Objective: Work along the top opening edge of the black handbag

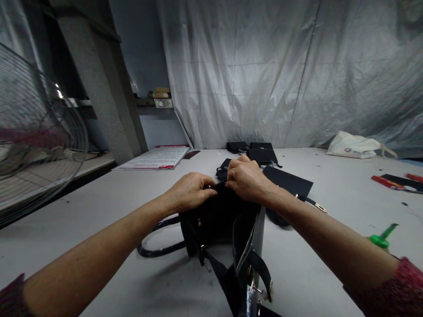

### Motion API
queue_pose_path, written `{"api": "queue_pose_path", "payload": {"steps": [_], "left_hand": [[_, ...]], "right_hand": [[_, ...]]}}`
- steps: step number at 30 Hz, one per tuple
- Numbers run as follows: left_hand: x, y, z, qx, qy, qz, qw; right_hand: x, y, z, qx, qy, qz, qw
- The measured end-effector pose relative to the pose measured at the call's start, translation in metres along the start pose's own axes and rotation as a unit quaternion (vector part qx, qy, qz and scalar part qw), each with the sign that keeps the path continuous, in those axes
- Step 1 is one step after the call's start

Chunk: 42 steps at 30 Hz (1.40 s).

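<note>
Handbag (214,215), black, sits on the pale tabletop (112,215) directly in front of the person, its upper far edge caught between both hands. The left hand (190,192) has its grip closed to a pinch, thumb and fingers on that edge. Just beside it, the right hand (246,179) also has its grip drawn tight on the edge, fingers curled and pointing down. A small gold zip pull (199,222) shows below the left hand. A dark handle (161,252) loops out to the left over the tabletop, and a short strap (261,266) curves at the near right end, close to some metal fittings.

Beyond the right hand lies a flat black panel (291,181), with more black pieces (262,155) near the silver curtain (247,79). A white cloth bag (352,145) rests at the far right.
</note>
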<state>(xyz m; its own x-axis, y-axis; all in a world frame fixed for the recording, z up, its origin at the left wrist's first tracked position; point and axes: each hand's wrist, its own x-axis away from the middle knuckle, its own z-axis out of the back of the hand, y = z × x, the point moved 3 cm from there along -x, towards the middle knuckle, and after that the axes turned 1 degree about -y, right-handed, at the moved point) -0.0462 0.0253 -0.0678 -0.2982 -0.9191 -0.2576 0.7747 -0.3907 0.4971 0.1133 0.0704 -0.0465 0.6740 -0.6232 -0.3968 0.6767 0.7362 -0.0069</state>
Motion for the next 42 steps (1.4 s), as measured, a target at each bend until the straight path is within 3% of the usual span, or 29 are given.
{"api": "queue_pose_path", "payload": {"steps": [9, 14, 16, 19, 25, 30, 36, 42], "left_hand": [[-0.001, 0.004, 0.001, 0.018, 0.001, -0.008, 1.0], [-0.018, 0.003, -0.002, 0.07, -0.047, 0.011, 0.996], [-0.026, 0.001, -0.004, 0.053, -0.043, 0.036, 0.997], [-0.032, 0.002, -0.005, 0.014, -0.028, 0.022, 0.999], [-0.025, 0.003, -0.003, 0.02, -0.031, 0.022, 0.999], [-0.022, 0.004, -0.005, 0.032, -0.03, 0.028, 0.999], [-0.021, 0.005, -0.01, 0.077, -0.059, 0.054, 0.994], [-0.021, 0.006, -0.012, 0.05, -0.059, 0.016, 0.997]], "right_hand": [[0.001, -0.002, -0.001, 0.011, 0.013, 0.001, 1.0], [-0.002, -0.004, -0.004, 0.03, 0.036, 0.011, 0.999], [-0.003, -0.002, -0.006, 0.034, 0.033, 0.008, 0.999], [-0.002, 0.004, -0.003, 0.031, 0.008, -0.007, 0.999], [0.011, 0.012, 0.013, 0.022, -0.021, -0.041, 0.999], [0.012, 0.013, 0.015, -0.003, -0.03, -0.077, 0.997], [0.011, 0.015, 0.011, 0.009, -0.003, -0.082, 0.997], [0.012, 0.017, 0.008, 0.028, 0.028, -0.069, 0.997]]}}
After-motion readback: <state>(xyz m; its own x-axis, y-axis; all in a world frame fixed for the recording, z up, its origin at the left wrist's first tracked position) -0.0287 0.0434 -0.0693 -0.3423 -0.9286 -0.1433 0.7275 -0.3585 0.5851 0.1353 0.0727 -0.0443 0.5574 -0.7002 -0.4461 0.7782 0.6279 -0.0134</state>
